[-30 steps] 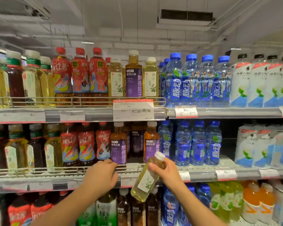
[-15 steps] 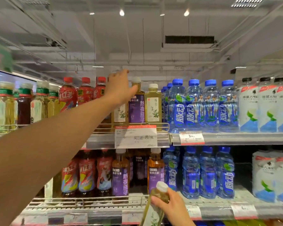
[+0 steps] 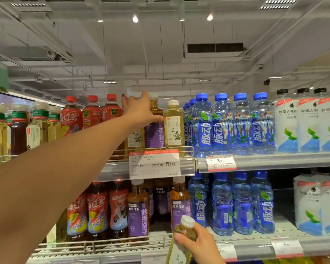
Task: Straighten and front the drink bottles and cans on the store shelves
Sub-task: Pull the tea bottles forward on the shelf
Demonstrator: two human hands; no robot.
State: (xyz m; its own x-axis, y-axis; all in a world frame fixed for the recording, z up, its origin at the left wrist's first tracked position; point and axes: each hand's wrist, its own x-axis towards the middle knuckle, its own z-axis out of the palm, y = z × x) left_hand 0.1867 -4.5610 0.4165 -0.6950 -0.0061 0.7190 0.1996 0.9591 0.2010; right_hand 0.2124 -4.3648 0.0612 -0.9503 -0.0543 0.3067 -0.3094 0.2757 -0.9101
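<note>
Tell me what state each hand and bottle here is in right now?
Left hand: raised to the top shelf, fingers on the tea bottles.
Right hand: gripping a pale green bottle near its neck.
Pale green bottle: off the shelf, tilted, capped.
Purple-label bottle: upright, partly behind the left hand.
Blue bottles: upright, labels forward.
Red bottles: upright, capped.

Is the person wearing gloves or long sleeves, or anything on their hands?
No gloves. Both hands are bare: the left hand and the right hand show no rings or bracelets that I can see. The left forearm is bare all the way to the picture's edge, so no sleeve shows there. Only the right wrist shows, and it has no watch or cuff.
</note>
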